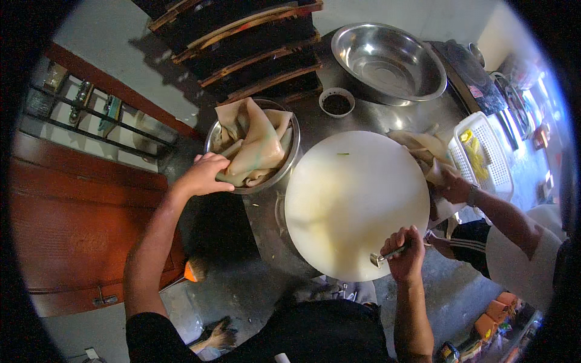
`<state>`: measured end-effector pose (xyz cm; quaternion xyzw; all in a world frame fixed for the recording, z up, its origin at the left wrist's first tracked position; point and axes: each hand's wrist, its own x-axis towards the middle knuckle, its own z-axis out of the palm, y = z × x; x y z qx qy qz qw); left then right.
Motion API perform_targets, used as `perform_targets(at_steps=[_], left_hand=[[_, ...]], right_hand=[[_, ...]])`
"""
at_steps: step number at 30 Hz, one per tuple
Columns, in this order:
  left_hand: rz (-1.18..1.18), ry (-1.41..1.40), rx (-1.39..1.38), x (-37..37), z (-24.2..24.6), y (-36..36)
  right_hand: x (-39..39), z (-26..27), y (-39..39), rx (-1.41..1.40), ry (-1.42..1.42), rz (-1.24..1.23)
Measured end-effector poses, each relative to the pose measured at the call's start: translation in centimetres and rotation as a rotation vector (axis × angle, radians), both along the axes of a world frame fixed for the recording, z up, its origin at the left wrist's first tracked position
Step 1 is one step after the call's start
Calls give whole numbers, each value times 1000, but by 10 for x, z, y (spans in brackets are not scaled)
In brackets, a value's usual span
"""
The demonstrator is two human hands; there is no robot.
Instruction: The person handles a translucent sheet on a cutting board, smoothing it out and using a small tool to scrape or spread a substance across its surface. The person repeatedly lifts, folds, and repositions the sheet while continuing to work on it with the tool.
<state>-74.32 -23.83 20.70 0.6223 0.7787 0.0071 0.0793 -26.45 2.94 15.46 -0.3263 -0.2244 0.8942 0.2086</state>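
Note:
My right hand (404,254) is closed around the handle of a safety razor (381,259). The razor's head is just over the near edge of a thick round white cutting board (345,204). On the left, my left hand (206,174) reaches over the rim of a steel basin (295,159), its thumb apart from its fingers. Those fingers touch a pile of pale animal skin, apparently pork skin (256,149), folded in large sheets with greenish marks. A small green sliver (343,154) lies on the board.
A co-worker's hand (447,183) holds more skin at the board's right. Behind stand a small bowl of dark contents (337,103) and a large steel basin (386,68). A white plastic basket (499,174) holds something yellow. Stacked wooden-edged trays (254,50) rise at the back.

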Motion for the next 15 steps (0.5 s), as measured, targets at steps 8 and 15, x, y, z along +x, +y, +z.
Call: perform_targets(at_steps=[8, 15], left_hand=[[537, -665, 482, 38, 15, 57], [340, -618, 493, 95, 92, 103]], right_hand=[[-4, -1, -14, -11, 33, 59], [-17, 9, -8, 73, 80, 83]])
